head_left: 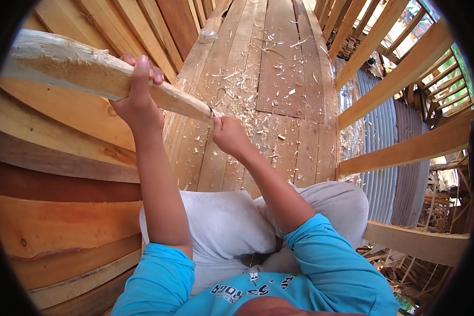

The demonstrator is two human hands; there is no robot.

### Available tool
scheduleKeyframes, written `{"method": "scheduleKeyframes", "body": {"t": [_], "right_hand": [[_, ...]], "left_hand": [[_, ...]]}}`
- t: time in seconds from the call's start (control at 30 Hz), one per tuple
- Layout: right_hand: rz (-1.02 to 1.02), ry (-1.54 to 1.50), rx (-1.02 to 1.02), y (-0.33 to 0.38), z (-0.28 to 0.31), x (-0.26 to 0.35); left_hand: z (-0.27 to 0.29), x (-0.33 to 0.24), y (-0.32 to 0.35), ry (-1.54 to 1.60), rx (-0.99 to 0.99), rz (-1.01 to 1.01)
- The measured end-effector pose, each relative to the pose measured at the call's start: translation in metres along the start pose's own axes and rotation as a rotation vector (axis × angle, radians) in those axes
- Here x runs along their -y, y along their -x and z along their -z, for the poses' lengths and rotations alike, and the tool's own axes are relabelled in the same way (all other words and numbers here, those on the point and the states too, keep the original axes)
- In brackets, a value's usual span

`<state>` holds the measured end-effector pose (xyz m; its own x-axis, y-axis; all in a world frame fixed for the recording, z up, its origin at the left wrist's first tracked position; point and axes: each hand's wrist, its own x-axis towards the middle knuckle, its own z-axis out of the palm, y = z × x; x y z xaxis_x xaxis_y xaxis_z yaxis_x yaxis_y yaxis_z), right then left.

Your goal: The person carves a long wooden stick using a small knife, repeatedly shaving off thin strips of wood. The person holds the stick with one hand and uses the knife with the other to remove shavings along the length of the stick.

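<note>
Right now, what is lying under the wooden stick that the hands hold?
Under the wooden stick lie floor planks strewn with pale wood shavings. The left hand grips the stick; the right hand meets its tip, hiding whatever it holds.

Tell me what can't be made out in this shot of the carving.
- Tool in the right hand: head view, the fist hides nearly all of it; only a small tip shows at the stake, kind unclear.
- Stake's thick end: runs into the dark fisheye rim at upper left.
- Left hand palm and grip side: hidden behind the stake.
- Pale object on the far planks: too small to identify.
- Yard beyond the railing: bent and cluttered, details unreadable.
</note>
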<state>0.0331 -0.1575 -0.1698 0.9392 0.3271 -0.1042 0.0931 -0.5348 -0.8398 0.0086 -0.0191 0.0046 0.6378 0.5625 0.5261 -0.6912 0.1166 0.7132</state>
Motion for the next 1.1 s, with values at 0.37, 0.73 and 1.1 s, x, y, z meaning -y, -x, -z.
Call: {"method": "scheduleKeyframes", "body": {"t": [0.37,0.73,1.1], "right_hand": [[0.028,0.163,-0.043,0.003,0.003,0.010],[-0.078,0.069,0.020,-0.001,0.013,0.009],[-0.117,-0.052,0.024,-0.009,0.027,0.022]], "left_hand": [[0.003,0.004,-0.003,-0.025,-0.110,-0.064],[-0.021,0.019,-0.016,0.045,0.050,-0.061],[-0.050,0.041,-0.035,-0.087,0.174,0.041]]}}
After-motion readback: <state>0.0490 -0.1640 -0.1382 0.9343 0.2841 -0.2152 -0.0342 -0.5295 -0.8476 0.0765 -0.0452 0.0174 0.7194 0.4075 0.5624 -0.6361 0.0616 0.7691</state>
